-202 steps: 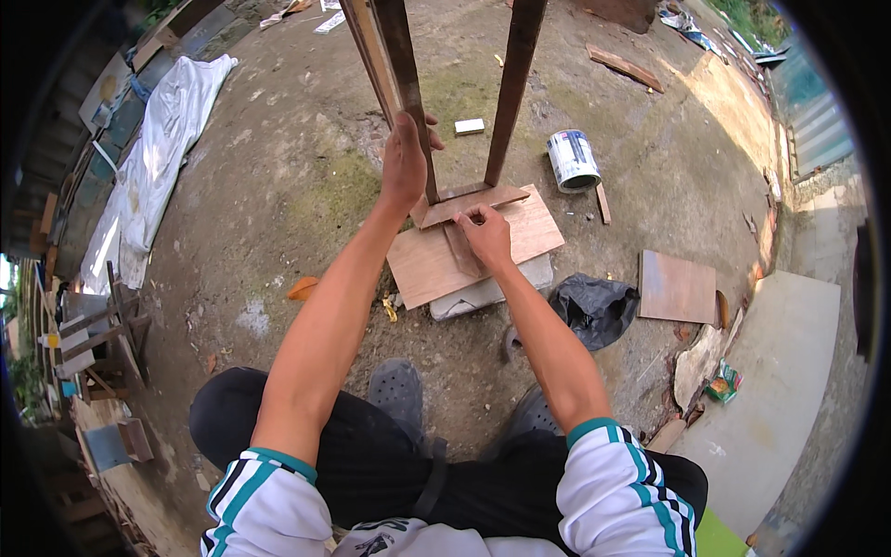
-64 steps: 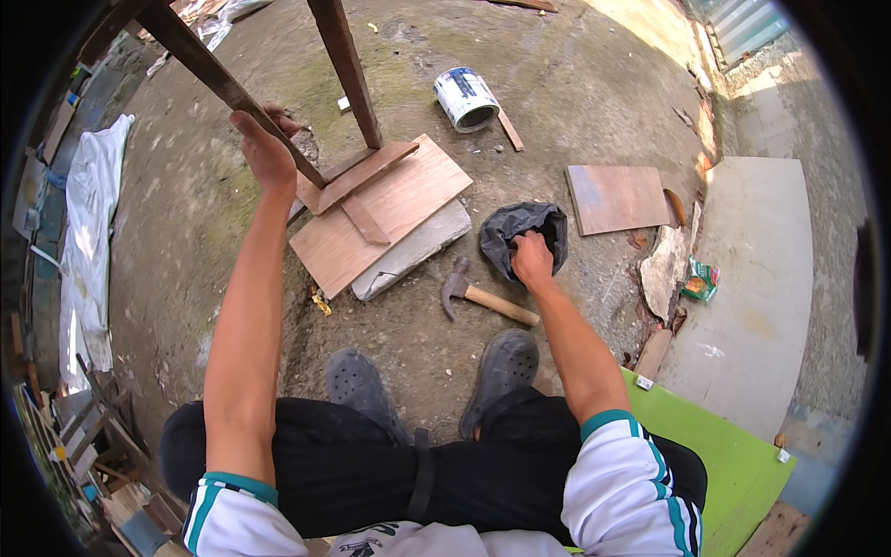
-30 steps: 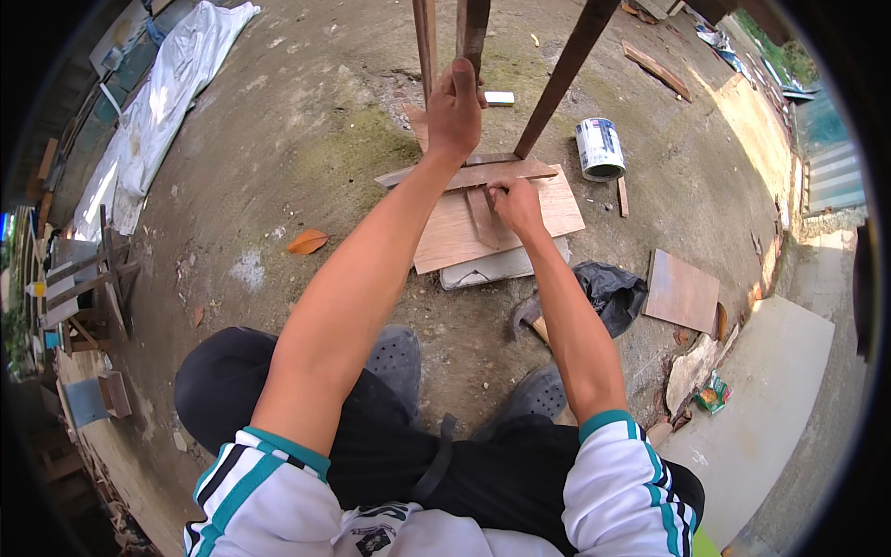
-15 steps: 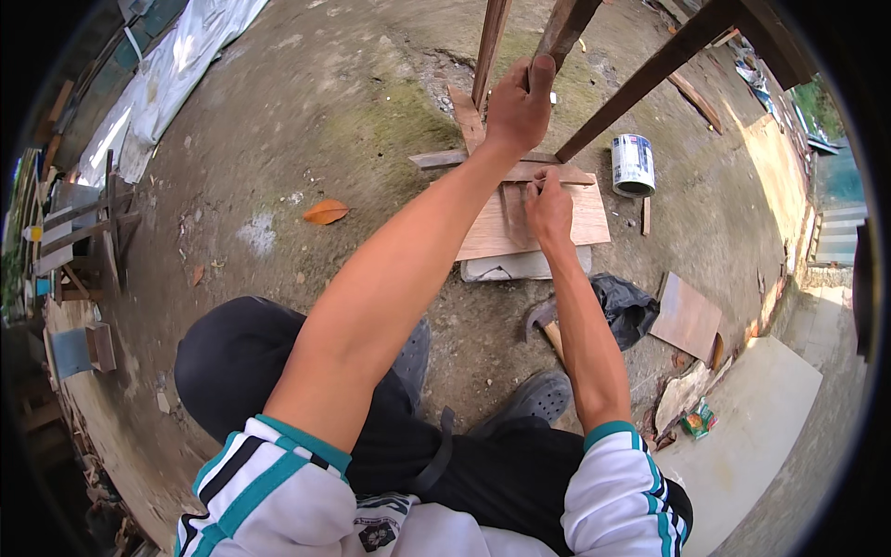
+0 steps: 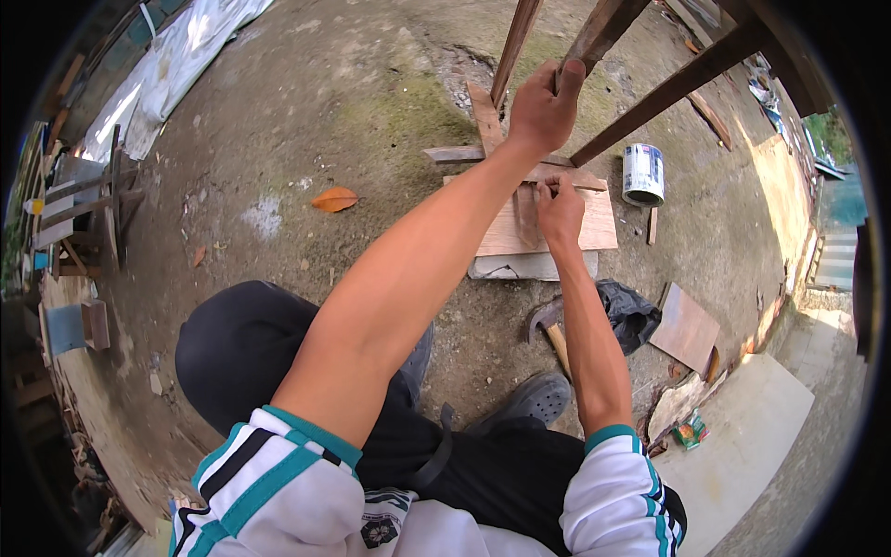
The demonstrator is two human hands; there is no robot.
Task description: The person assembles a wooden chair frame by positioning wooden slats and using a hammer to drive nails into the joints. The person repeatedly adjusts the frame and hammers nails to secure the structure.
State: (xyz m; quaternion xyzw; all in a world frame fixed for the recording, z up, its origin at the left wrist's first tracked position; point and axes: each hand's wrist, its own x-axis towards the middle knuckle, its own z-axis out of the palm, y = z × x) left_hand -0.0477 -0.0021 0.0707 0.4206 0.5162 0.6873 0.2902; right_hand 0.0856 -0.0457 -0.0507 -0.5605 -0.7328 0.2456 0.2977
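The left hand [image 5: 546, 110] grips a dark wooden leg [image 5: 605, 35]. The wooden crosspiece [image 5: 591, 180] runs left to right over the plywood board [image 5: 600, 228], just beyond the right hand [image 5: 561, 213] — the nearer of the 2 — whose fingers curl at its edge, any grasp unclear.

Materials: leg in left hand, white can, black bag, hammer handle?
Leg: likely wood, dark-stained or weathered; brown, uneven tone.
Can: metal or plastic, unclear, printed finish; rigid cylinder.
Black bag: probably plastic film, slight sheen; thin, crumpled.
Hammer handle: probably wood, perhaps unvarnished; pale tan.
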